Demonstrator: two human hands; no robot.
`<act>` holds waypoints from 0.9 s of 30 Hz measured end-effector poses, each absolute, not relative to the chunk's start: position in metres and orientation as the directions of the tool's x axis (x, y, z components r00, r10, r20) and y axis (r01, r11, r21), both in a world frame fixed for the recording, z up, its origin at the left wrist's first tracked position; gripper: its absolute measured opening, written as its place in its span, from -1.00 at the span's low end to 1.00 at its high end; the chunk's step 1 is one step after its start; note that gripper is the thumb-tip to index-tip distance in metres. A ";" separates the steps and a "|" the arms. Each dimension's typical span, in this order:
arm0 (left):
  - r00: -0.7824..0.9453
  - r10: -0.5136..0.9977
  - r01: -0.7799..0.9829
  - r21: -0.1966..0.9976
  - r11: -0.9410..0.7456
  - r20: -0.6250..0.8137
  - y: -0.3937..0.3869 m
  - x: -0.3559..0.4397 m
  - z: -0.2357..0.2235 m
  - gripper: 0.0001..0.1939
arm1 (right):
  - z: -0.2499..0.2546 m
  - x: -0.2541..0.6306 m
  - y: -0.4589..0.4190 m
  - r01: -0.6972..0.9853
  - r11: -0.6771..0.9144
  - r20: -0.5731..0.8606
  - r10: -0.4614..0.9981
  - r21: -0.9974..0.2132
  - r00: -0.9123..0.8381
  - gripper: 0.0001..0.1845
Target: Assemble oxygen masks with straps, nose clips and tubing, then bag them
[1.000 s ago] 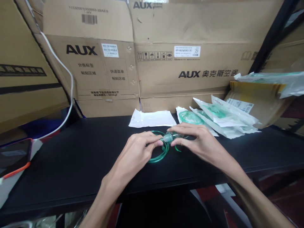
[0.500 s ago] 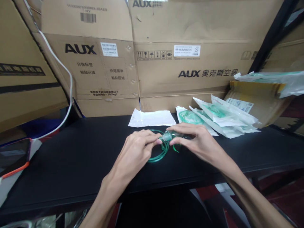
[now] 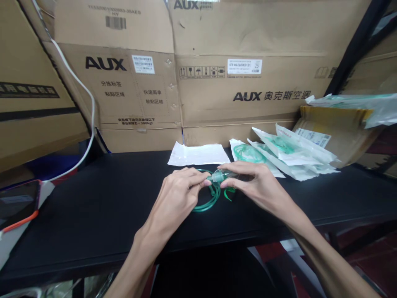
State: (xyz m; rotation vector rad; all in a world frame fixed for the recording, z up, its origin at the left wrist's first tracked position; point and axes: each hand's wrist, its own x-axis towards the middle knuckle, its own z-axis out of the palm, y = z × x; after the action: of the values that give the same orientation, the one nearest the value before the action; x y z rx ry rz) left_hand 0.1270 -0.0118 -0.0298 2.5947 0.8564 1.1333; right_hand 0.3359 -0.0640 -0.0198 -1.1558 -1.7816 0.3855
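Observation:
Both hands meet over the middle of the black table [image 3: 93, 215]. My left hand [image 3: 180, 194] pinches the end of a coiled green tube [image 3: 207, 203] that lies on the table. My right hand [image 3: 254, 186] is closed round a clear green plastic connector piece [image 3: 219, 176], with thumb and fingers on it. The tube end and the connector touch between the two hands. Most of the connector's body is hidden under my right fingers.
A flat white empty pouch [image 3: 198, 155] lies behind the hands. Several sealed packets with green tubing [image 3: 288, 153] are stacked at the right beside a yellow-brown box [image 3: 338, 132]. Large cardboard boxes [image 3: 217, 74] wall the back. A phone [image 3: 15, 205] sits at far left, a white cable [image 3: 89, 111] hanging above.
The hands stay nearly in place; both have shifted slightly to the left and the connector sits a little closer to my left fingertips.

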 end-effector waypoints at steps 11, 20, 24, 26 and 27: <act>0.540 0.590 0.464 0.373 -0.804 0.601 -0.012 0.128 -0.031 -0.75 | -0.022 0.333 -0.064 0.507 0.464 0.508 0.859 -0.726 -0.058 -0.84; 0.535 0.575 0.476 0.342 -0.811 0.619 -0.011 0.127 -0.031 -0.76 | -0.023 0.332 -0.064 0.498 0.440 0.486 0.873 -0.747 -0.042 -0.86; 0.542 0.579 0.476 0.345 -0.809 0.609 -0.013 0.127 -0.030 -0.77 | -0.022 0.335 -0.061 0.504 0.412 0.458 0.888 -0.759 -0.037 -0.86; 0.542 0.579 0.474 0.348 -0.809 0.609 -0.014 0.128 -0.030 -0.79 | -0.021 0.337 -0.061 0.510 0.394 0.433 0.900 -0.765 -0.047 -0.87; 0.541 0.582 0.475 0.351 -0.807 0.607 -0.014 0.128 -0.030 -0.80 | -0.020 0.338 -0.061 0.510 0.387 0.421 0.905 -0.768 -0.053 -0.87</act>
State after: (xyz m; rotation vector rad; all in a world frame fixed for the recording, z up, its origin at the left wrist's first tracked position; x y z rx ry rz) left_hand 0.1284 -0.0143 -0.0298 2.6288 0.9074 1.1169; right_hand 0.3384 -0.0610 -0.0200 -1.2554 -1.7053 0.5269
